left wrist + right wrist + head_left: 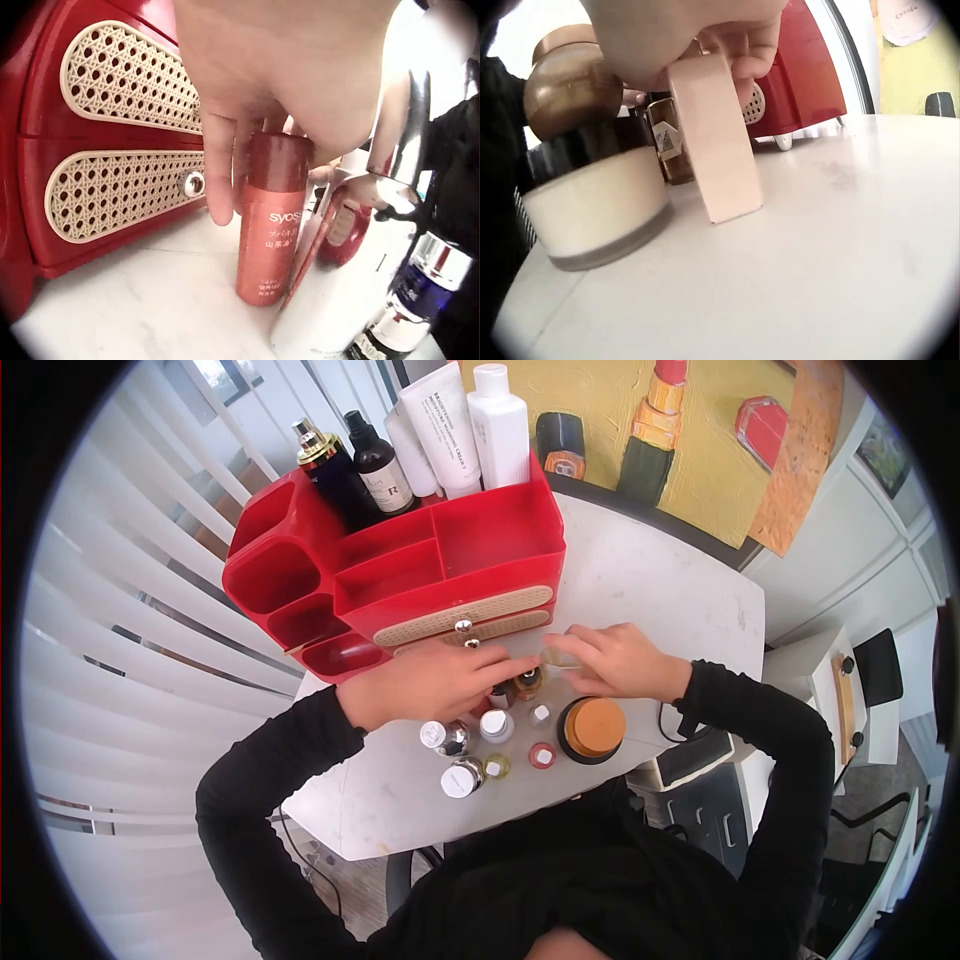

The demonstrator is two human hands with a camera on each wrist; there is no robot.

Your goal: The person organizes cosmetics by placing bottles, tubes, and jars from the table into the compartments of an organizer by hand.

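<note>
My left hand [435, 678] reaches over a cluster of small bottles in front of the red organizer. Its fingers extend past the dark cap of a red bottle [268, 232] labelled "syoss"; straight fingers [220, 169] hang beside that cap, and the fingertips are partly hidden. In the right wrist view, my right hand [697, 37] holds the top of an upright pale pink box [716, 142], its fingers curled behind it. A brown-glass bottle [673, 139] stands just behind the box. In the head view, both hands' fingertips come close together by a dark-topped bottle [528, 680].
The red organizer [450, 585] holds tall bottles and tubes at the back. A jar with an orange-brown top [595, 727] stands near my right forearm. Several white- and silver-capped bottles, including a white bottle [496, 726], stand near the front edge of the white table [690, 590].
</note>
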